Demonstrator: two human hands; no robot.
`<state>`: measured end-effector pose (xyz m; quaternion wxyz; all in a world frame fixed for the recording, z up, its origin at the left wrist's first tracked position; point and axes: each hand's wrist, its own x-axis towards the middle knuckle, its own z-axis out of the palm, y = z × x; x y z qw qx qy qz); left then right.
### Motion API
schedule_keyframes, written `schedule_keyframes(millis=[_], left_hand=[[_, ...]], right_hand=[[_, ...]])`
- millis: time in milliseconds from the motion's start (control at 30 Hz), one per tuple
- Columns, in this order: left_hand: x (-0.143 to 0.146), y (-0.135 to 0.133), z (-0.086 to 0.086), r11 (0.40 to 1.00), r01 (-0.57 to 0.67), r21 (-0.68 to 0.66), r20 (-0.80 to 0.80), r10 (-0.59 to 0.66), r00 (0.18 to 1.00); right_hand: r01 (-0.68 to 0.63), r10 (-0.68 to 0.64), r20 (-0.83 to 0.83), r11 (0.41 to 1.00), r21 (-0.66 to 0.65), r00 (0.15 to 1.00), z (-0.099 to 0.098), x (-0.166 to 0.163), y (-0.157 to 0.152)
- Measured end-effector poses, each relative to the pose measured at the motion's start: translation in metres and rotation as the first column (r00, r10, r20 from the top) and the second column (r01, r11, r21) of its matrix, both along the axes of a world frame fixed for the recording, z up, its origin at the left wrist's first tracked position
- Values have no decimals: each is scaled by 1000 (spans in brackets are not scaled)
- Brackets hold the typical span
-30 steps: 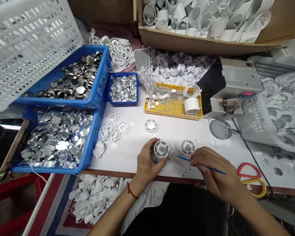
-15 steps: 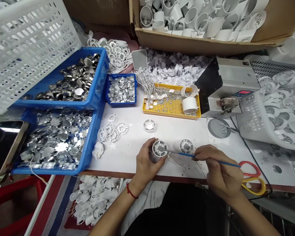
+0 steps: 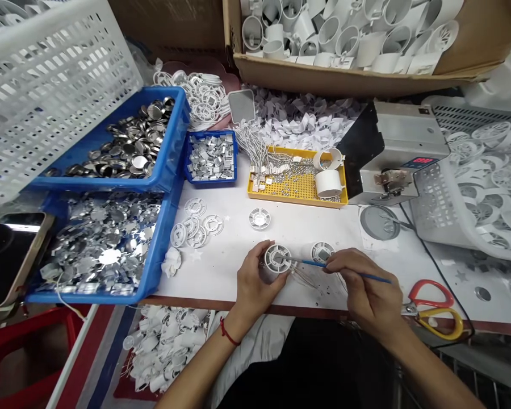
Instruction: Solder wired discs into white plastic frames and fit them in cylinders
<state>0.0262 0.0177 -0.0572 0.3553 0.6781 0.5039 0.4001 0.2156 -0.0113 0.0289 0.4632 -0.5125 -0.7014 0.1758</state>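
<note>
My left hand [image 3: 258,278] is wrapped round a white cylindrical plastic housing [image 3: 277,246], its spoked round end facing up. My right hand [image 3: 368,289] grips a slim blue-handled brush [image 3: 317,263] like a pen. The brush tip lies over the middle of the housing's end, on a grey patch. Just right of it stands a second white housing [image 3: 322,247], partly behind the brush and my right fingers. Thin white wires [image 3: 302,276] trail on the table between my hands. One loose white spoked ring [image 3: 259,218] lies behind my left hand.
Left are blue trays [image 3: 147,284] of metal pieces and several loose rings [image 3: 191,227]. Behind stand a yellow tray [image 3: 298,196] and a grey metal machine [image 3: 409,136]. Scissors [image 3: 440,322], a dish of grey paste [image 3: 380,221] and a white basket [image 3: 434,210] are right.
My right hand has moved a little left with the brush, uncovering more of the scissors. The brush tip has shifted slightly over the housing's end. My left hand keeps its hold.
</note>
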Motion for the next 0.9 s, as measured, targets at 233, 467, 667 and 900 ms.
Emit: schedule_keyframes(millis=[233, 467, 667, 900], left_hand=[[0, 0, 0, 1000, 3, 4, -11, -3, 1000], [0, 0, 0, 1000, 6, -7, 1, -6, 1000], [-1, 0, 0, 1000, -5, 1, -13, 5, 1000], [-1, 8, -6, 996, -72, 59, -59, 75, 995]], right_hand=[[-120, 117, 56, 992, 45, 992, 2, 8, -13], [-245, 227, 150, 963, 113, 962, 4, 12, -12], [-188, 180, 61, 967, 171, 982, -11, 14, -22], [837, -799, -255, 499, 225, 544, -31, 90, -10]])
